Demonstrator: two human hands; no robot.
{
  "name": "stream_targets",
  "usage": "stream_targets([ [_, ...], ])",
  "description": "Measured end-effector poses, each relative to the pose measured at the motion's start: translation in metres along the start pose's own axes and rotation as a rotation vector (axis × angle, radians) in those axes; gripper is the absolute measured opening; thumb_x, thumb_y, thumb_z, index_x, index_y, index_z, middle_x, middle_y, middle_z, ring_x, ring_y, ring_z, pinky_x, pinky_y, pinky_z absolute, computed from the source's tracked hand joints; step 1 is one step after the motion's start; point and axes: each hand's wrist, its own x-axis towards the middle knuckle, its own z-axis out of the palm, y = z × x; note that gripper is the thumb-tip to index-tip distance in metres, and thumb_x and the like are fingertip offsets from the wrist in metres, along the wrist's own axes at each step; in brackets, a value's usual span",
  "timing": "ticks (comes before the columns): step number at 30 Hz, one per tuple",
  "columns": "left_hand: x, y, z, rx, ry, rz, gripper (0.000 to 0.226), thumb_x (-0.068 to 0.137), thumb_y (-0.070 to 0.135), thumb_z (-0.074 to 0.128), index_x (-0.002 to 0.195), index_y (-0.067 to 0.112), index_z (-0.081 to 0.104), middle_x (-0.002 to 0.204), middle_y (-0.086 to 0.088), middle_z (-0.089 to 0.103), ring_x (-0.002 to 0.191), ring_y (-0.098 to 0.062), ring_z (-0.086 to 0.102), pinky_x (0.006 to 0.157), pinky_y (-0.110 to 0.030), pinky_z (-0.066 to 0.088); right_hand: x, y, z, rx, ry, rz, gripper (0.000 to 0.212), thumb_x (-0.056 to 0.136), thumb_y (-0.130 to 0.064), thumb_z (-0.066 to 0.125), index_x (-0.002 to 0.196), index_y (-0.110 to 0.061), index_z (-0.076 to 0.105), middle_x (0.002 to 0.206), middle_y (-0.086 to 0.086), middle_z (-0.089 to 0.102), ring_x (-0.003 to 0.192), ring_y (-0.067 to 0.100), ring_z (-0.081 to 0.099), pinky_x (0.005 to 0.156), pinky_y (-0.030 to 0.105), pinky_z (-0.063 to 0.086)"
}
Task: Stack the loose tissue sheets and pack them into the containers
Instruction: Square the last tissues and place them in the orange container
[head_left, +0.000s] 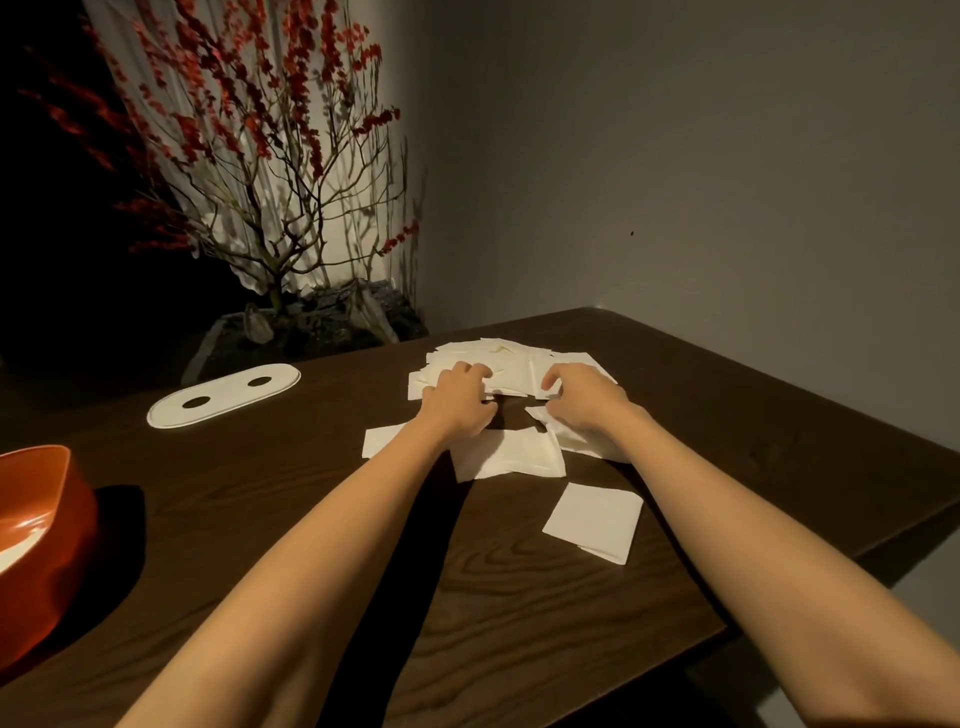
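Tissue sheets (498, 364) sit in a messy pile at the far middle of the worktop (519, 597), with the left hand (460, 400) and right hand (582, 397) both curled into the heap, pinching sheets. One stray sheet (595, 519) lies apart, nearer the edge. Honestly, raking thin paper like this could crumple it or knock sheets off; the orange container (36, 530) is well apart.

Both bare forearms reach forward side by side toward the loose heap of white square tissue sheets (511, 364). The left hand (460, 397) lies palm down on the heap's near left edge, fingers curled into the sheets. The right hand (582, 397) lies on the heap's near right edge, knuckles up, fingertips bent and pinching sheets, just apart from the left hand
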Motion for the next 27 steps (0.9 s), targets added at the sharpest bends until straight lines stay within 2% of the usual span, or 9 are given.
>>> stream_targets([
  [3, 0.017, -0.010, 0.000, 0.023, -0.003, 0.012, 0.062, 0.092, 0.022, 0.060, 0.146, 0.015, 0.032, 0.152, -0.008, 0.032, 0.138, -0.029, 0.031, 0.111, -0.052, 0.030, 0.016, -0.004, 0.003, -0.102, 0.067, -0.083, 0.039, 0.092, -0.025, 0.061, 0.130, -0.022, 0.052, 0.142, 0.005, 0.043, 0.131, 0.025, 0.038, 0.105, 0.044, 0.033],
  [6, 0.030, -0.019, 0.001, -0.040, -0.037, -0.023, 0.072, 0.090, 0.023, 0.062, 0.150, 0.014, 0.024, 0.157, -0.008, 0.025, 0.143, -0.029, 0.025, 0.114, -0.052, 0.027, 0.032, -0.007, 0.007, -0.048, -0.031, -0.177, 0.051, 0.091, -0.029, 0.063, 0.138, -0.022, 0.045, 0.150, 0.004, 0.035, 0.136, 0.024, 0.033, 0.108, 0.043, 0.031],
  [10, 0.037, -0.030, 0.001, -0.034, -0.096, 0.012, 0.055, 0.091, 0.025, 0.060, 0.140, 0.011, 0.040, 0.150, -0.008, 0.036, 0.137, -0.027, 0.031, 0.112, -0.048, 0.023, 0.051, -0.013, 0.018, -0.116, -0.129, -0.164, 0.061, 0.093, -0.036, 0.059, 0.146, -0.023, 0.033, 0.153, 0.006, 0.030, 0.138, 0.029, 0.030, 0.110, 0.047, 0.028],
  [14, 0.041, -0.040, 0.002, -0.072, -0.094, 0.000, 0.061, 0.090, 0.031, 0.061, 0.145, 0.021, 0.036, 0.152, -0.003, 0.034, 0.137, -0.026, 0.033, 0.111, -0.046, 0.027, 0.062, -0.015, 0.026, -0.162, -0.175, -0.122, 0.071, 0.092, -0.045, 0.057, 0.150, -0.028, 0.020, 0.155, 0.009, 0.022, 0.140, 0.033, 0.023, 0.111, 0.052, 0.026],
  [19, 0.039, -0.048, -0.007, 0.007, -0.058, 0.046, 0.053, 0.084, 0.026, 0.068, 0.133, 0.026, 0.048, 0.140, 0.001, 0.046, 0.128, -0.023, 0.040, 0.107, -0.047, 0.026, 0.061, -0.021, 0.030, -0.197, -0.148, -0.185, 0.078, 0.088, -0.047, 0.061, 0.150, -0.031, 0.017, 0.154, 0.009, 0.025, 0.140, 0.032, 0.025, 0.112, 0.053, 0.024],
  [21, 0.032, -0.052, -0.008, -0.001, -0.024, 0.071, 0.047, 0.083, 0.021, 0.068, 0.126, 0.027, 0.052, 0.132, 0.004, 0.052, 0.122, -0.020, 0.045, 0.105, -0.043, 0.026, 0.057, -0.023, 0.031, -0.224, -0.098, -0.235, 0.078, 0.088, -0.046, 0.062, 0.150, -0.032, 0.016, 0.151, 0.009, 0.030, 0.138, 0.030, 0.030, 0.113, 0.053, 0.024],
  [23, 0.024, -0.057, -0.009, -0.063, 0.005, 0.072, 0.039, 0.081, 0.020, 0.068, 0.115, 0.032, 0.055, 0.121, 0.007, 0.056, 0.112, -0.015, 0.047, 0.099, -0.038, 0.026, 0.051, -0.027, 0.029, -0.306, -0.002, -0.310, 0.074, 0.090, -0.043, 0.061, 0.150, -0.032, 0.019, 0.147, 0.010, 0.034, 0.133, 0.028, 0.035, 0.111, 0.049, 0.030],
  [25, 0.019, -0.061, -0.009, -0.142, -0.025, 0.063, 0.035, 0.077, 0.021, 0.069, 0.103, 0.039, 0.053, 0.111, 0.012, 0.056, 0.104, -0.010, 0.048, 0.098, -0.035, 0.028, 0.047, -0.029, 0.030, -0.379, 0.096, -0.411, 0.063, 0.093, -0.035, 0.060, 0.147, -0.033, 0.029, 0.145, 0.009, 0.034, 0.130, 0.026, 0.034, 0.108, 0.042, 0.035],
  [27, 0.012, -0.064, -0.011, -0.222, -0.072, 0.058, 0.032, 0.071, 0.027, 0.068, 0.094, 0.044, 0.053, 0.108, 0.016, 0.056, 0.101, -0.009, 0.051, 0.103, -0.042, 0.035, 0.041, -0.034, 0.033, -0.332, 0.094, -0.467, 0.051, 0.094, -0.029, 0.058, 0.142, -0.032, 0.042, 0.149, 0.004, 0.033, 0.134, 0.024, 0.032, 0.109, 0.038, 0.032],
])
